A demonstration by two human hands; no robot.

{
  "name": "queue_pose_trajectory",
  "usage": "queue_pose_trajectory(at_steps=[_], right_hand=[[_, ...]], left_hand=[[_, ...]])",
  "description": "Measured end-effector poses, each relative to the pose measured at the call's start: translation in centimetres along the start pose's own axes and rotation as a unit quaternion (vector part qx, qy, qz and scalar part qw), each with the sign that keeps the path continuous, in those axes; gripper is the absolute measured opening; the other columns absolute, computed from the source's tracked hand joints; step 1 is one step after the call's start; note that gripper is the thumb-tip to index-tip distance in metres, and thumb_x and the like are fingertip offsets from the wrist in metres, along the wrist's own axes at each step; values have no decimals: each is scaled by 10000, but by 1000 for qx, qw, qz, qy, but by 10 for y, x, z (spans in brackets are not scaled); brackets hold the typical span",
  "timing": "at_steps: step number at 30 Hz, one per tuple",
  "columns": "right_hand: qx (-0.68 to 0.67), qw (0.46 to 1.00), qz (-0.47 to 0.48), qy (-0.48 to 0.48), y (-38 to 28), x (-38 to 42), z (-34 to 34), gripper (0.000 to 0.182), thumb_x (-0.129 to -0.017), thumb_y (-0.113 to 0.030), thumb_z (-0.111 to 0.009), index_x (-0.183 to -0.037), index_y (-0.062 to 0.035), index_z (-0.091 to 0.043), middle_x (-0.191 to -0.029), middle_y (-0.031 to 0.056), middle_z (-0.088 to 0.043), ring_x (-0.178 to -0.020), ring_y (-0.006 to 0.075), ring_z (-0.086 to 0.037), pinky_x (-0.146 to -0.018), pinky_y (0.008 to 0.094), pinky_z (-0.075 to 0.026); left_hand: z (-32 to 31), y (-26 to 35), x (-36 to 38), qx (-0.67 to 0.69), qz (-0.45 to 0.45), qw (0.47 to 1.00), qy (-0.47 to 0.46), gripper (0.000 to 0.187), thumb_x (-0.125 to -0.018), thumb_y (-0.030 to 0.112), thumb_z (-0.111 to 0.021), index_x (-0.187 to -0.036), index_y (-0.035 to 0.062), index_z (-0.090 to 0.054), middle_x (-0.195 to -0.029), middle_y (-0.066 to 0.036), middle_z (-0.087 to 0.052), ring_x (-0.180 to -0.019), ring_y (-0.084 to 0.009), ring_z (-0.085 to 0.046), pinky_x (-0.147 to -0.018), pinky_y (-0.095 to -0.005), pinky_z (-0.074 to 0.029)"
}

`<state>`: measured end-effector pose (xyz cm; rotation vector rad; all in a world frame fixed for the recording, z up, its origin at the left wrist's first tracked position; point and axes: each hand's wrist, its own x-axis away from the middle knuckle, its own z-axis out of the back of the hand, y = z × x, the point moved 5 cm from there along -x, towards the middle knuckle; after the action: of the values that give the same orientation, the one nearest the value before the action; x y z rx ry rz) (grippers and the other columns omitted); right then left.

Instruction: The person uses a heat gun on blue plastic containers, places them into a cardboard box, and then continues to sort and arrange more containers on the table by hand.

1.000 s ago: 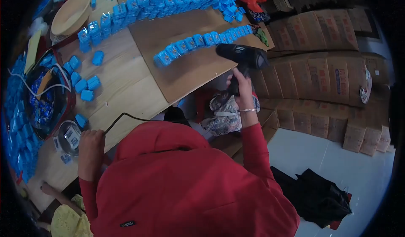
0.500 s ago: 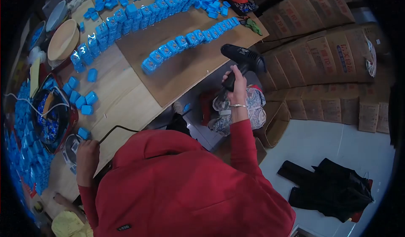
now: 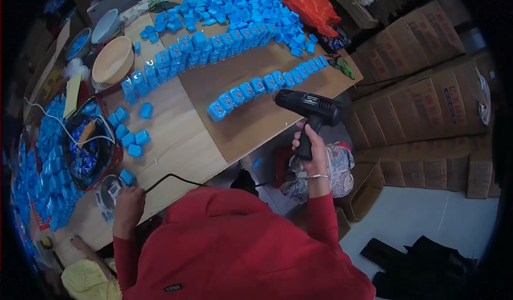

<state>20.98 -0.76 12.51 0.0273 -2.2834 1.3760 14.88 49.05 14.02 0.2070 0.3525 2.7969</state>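
My right hand (image 3: 312, 149) grips the handle of a black heat gun (image 3: 310, 107). Its nozzle points left, close above the row of blue boxes in clear film (image 3: 256, 84) on the brown board. At the table's left front edge, my left hand (image 3: 130, 199) has curled fingers; whatever they hold is hidden. A black cable (image 3: 171, 176) meets that hand and runs right. Beside the left hand lie a clear round item (image 3: 108, 190) and a loose blue box (image 3: 127, 176). Farther back, a longer stacked row of film-wrapped blue boxes (image 3: 200, 48) curves across the table.
A heap of loose blue boxes (image 3: 240, 6) covers the back of the table, beside a red plastic bag (image 3: 311, 9). At left stand a beige basin (image 3: 113, 59) and a dark tub (image 3: 85, 150). Cardboard cartons (image 3: 427, 105) line the right; black clothing (image 3: 422, 262) lies on the floor.
My right hand has brought the heat gun leftward, nearer the middle of the front row of boxes. The whole view has shifted; my left hand stays at the table edge.
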Motion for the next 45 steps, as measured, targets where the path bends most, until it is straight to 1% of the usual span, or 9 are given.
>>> queue_pose_trajectory(at_steps=[9, 13, 16, 23, 32, 36, 40, 43, 45], right_hand=[[-197, 965, 152, -82, -64, -178, -29, 279, -918, -298, -586, -1004, -38, -535, -796, 28, -526, -682, 137, -526, -599, 272, -453], [-113, 988, 105, -30, -56, -200, -44, 230, -893, -263, -625, -858, -52, -539, -723, 68, -564, -596, 171, -558, -556, 301, -475], [-87, 995, 14, -34, -30, -189, -51, 237, -890, -277, -632, -867, -57, -546, -724, 74, -577, -597, 175, -569, -524, 294, -478], [-159, 981, 108, -27, -52, -259, -38, 243, -902, -284, -599, -843, -64, -515, -720, 61, -546, -621, 172, -544, -586, 306, -471], [-108, 993, 44, 4, -28, -228, -61, 241, -876, -272, -642, -857, -74, -506, -705, 80, -568, -579, 193, -566, -534, 319, -483], [-62, 987, -60, -136, 5, -176, -101, 269, -903, -321, -612, -929, -59, -559, -736, 66, -586, -601, 156, -575, -543, 281, -481], [-72, 992, -46, -91, 26, -159, -119, 282, -915, -329, -593, -965, -53, -567, -753, 46, -579, -609, 142, -572, -550, 262, -479], [-67, 979, -81, -176, 24, -128, -139, 278, -925, -333, -576, -986, -62, -566, -761, 31, -579, -624, 126, -572, -550, 255, -480], [-55, 983, -60, -162, 23, -119, -148, 267, -932, -328, -565, -994, -68, -563, -758, 28, -577, -630, 123, -571, -547, 252, -478]], left_hand=[[15, -5, 11, -16, 30, 998, 55, 52, -779, 82, -600, -812, 42, -602, -761, -144, -585, -790, -340, -569, -755, -438, -438], [28, 8, 13, -8, 39, 996, 76, 72, -780, 77, -601, -840, 39, -612, -773, -151, -593, -801, -345, -569, -780, -434, -436], [23, 3, 19, -8, 48, 996, 80, 74, -778, 68, -601, -844, 39, -619, -781, -152, -598, -801, -343, -568, -789, -430, -435], [19, 2, 29, 15, 71, 996, 59, 98, -788, 59, -597, -878, 28, -618, -805, -166, -588, -825, -357, -552, -800, -454, -424], [28, 1, 21, -4, 68, 994, 84, 85, -788, 64, -603, -869, 39, -614, -812, -140, -607, -820, -330, -564, -812, -420, -421], [25, -5, 18, -3, 79, 994, 76, 85, -783, 64, -603, -865, 49, -616, -801, -137, -602, -817, -323, -564, -809, -418, -425], [30, -1, 25, 5, 85, 993, 85, 104, -771, 61, -605, -874, 47, -617, -791, -132, -581, -817, -323, -558, -806, -419, -426], [31, -9, 30, 13, 92, 993, 75, 143, -752, 57, -613, -894, 40, -616, -792, -126, -552, -820, -327, -542, -795, -419, -420], [29, -14, 34, 15, 99, 992, 83, 145, -750, 63, -617, -894, 46, -616, -791, -125, -550, -823, -325, -545, -787, -416, -420]])
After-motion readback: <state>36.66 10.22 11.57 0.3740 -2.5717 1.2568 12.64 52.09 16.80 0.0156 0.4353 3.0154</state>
